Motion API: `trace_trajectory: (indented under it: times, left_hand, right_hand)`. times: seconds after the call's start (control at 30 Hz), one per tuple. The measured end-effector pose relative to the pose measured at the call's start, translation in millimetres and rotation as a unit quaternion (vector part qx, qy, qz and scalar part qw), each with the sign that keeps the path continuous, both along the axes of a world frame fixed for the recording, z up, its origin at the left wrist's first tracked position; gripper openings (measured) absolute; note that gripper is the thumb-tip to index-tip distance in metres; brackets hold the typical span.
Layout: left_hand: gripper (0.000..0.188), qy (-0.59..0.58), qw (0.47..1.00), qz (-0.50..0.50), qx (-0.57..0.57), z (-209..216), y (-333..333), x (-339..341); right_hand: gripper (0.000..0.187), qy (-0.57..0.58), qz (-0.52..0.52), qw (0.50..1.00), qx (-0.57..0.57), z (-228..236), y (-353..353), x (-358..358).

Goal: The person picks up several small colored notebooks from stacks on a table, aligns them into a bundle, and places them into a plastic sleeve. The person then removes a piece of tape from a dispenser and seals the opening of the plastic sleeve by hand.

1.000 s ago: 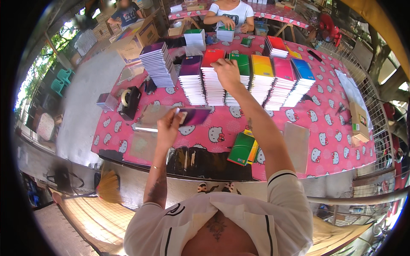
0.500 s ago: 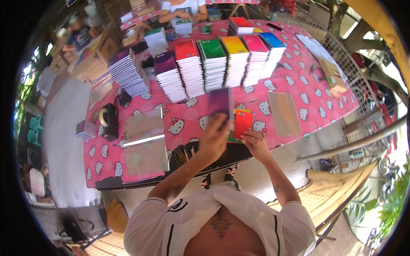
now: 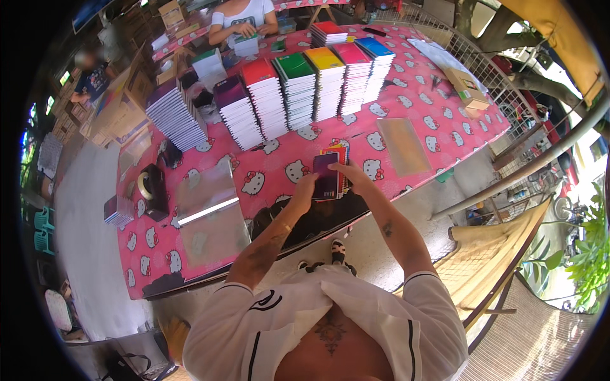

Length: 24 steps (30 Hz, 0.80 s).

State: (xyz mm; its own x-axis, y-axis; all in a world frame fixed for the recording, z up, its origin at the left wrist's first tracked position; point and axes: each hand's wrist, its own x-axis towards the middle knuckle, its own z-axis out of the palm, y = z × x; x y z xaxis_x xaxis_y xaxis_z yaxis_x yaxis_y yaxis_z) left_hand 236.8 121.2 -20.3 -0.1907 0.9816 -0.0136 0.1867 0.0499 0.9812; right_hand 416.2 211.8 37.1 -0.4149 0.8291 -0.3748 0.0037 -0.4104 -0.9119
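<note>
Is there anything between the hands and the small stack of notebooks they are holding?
Nothing visible. The left hand and the right hand both grip the notebooks directly, one at each side, above the near edge of the pink table.

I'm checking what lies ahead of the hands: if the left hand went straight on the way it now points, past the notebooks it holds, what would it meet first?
Probably the purple-topped notebook stack. The left hand points up the pink tablecloth, and only bare cloth seems to lie between. Depth is unclear.
</note>
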Motion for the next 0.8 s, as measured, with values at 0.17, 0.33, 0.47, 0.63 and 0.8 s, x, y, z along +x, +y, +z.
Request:
trace_trajectory:
  times: [0.17,0.33,0.47,0.63,0.8]
  left_hand:
    - [0.066,0.36,0.896,-0.074,0.251,67,-82,-17]
    - [0.086,0.395,0.788,-0.186,0.433,86,-95,-32]
    - [0.083,-0.065,0.982,-0.131,0.119,57,-95,-19]
    - [0.092,-0.093,0.98,-0.12,0.132,13,-84,-23]
    - [0.103,-0.097,0.983,-0.087,0.131,22,-84,-13]
  right_hand:
    - [0.052,0.11,0.103,0.974,-0.167,54,-44,20]
    - [0.066,0.111,0.15,0.964,-0.188,52,-83,10]
    - [0.1,0.195,0.105,0.945,0.241,17,-90,18]
    - [0.108,0.106,0.054,0.951,0.284,-10,-112,-9]
    - [0.101,0.134,0.026,0.95,0.282,-9,-119,-23]
